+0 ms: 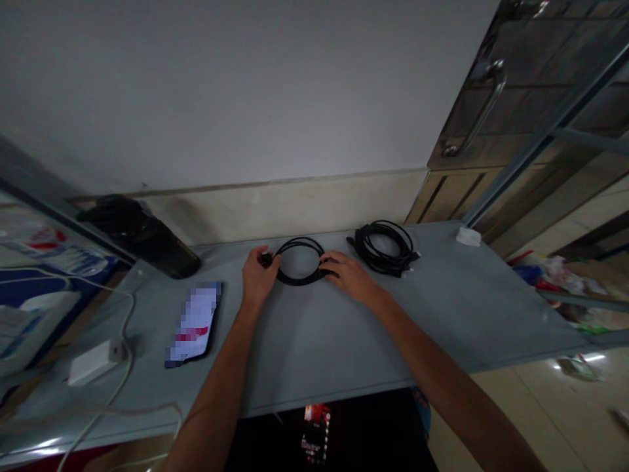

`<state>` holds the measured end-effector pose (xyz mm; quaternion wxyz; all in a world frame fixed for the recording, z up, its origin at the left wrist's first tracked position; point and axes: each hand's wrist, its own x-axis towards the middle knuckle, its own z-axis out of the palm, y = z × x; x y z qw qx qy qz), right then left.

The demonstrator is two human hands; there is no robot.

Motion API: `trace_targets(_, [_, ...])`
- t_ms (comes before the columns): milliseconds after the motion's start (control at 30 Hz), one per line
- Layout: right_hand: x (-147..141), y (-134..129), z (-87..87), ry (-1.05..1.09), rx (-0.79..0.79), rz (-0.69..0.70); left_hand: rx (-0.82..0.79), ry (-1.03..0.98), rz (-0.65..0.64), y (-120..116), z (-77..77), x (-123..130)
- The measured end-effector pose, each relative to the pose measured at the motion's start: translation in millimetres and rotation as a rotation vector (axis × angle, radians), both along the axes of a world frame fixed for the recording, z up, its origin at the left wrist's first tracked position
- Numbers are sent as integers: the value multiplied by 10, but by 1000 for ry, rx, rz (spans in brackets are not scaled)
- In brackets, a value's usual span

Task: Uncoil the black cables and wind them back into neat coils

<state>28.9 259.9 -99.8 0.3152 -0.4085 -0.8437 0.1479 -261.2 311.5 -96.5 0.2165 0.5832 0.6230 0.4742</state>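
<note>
A coiled black cable (298,282) lies in a ring on the grey table, between my two hands. My left hand (259,276) grips the ring's left side, thumb and fingers closed around the cable near a dark end piece. On the opposite side, my right hand (346,274) has its fingers closed over the ring's right edge. Just right of that hand rests a second, thicker bundle of black cables (384,248), with several connector ends sticking out; neither hand touches it.
A smartphone (195,322) lies left of my left arm. Behind it a black bottle-like object (171,252) leans near the wall. A white charger (95,362) with a white cord sits at the table's left, and a small white block (468,236) at the far right corner.
</note>
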Motion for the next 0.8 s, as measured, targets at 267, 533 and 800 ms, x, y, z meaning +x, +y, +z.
trace_targets(267, [-18,14,-78,79,38,-104,85,212,-40,-24,8,-28])
trace_targets(533, [-22,19,-50,84,-27,-96,47,239,-73,-81,73,9])
trace_targets(800, [-24,27,-78,31,-8,-166,64,266,-89,-91,52,28])
